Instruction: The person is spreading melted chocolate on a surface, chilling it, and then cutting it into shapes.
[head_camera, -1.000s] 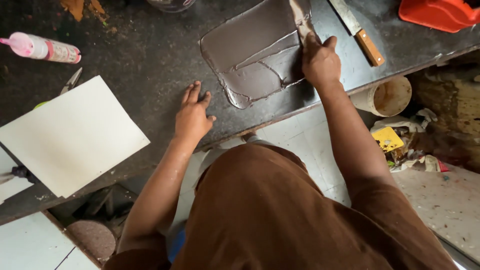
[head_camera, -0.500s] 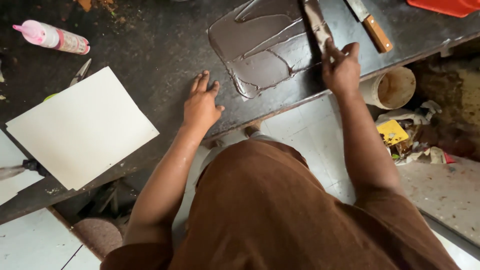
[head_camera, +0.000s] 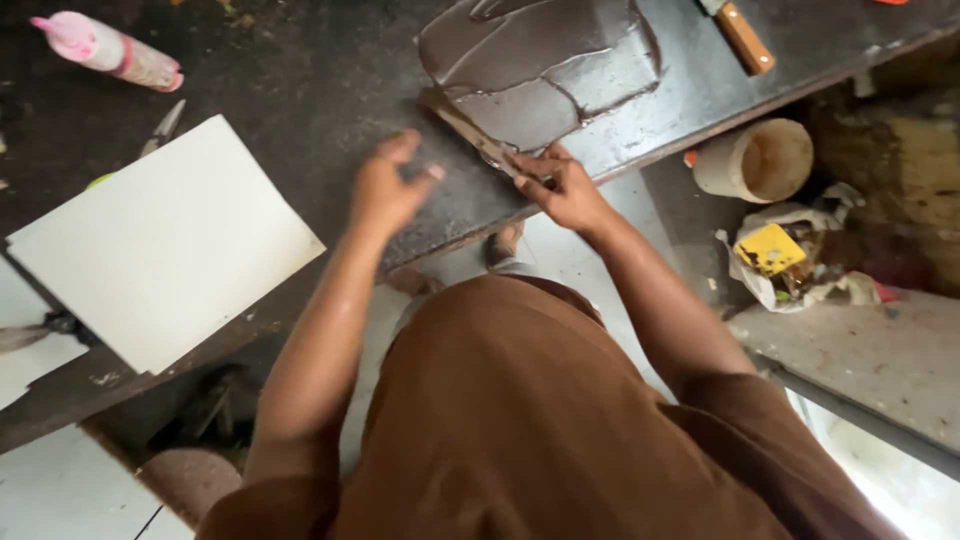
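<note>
My right hand (head_camera: 567, 190) grips the handle of a flat spreading knife (head_camera: 468, 132) whose blade lies at the near-left edge of a patch of wet grey-brown paste (head_camera: 540, 60) smeared on the dark worktop (head_camera: 300, 90). The paste shows scraped ridges and lines. My left hand (head_camera: 388, 190) hovers just left of the blade, lifted off the worktop with fingers spread and holding nothing. A white square board (head_camera: 170, 240) lies to the left on the same worktop.
A pink-capped tube (head_camera: 105, 50) and small scissors (head_camera: 160, 128) lie at the far left. A wooden-handled knife (head_camera: 742, 36) rests right of the paste. Below the worktop edge stand a round tub (head_camera: 755, 160) and crumpled bags with a yellow packet (head_camera: 772, 248).
My right hand has brought the spreading knife from the far right of the paste to its near-left edge. My left hand has lifted off the worktop.
</note>
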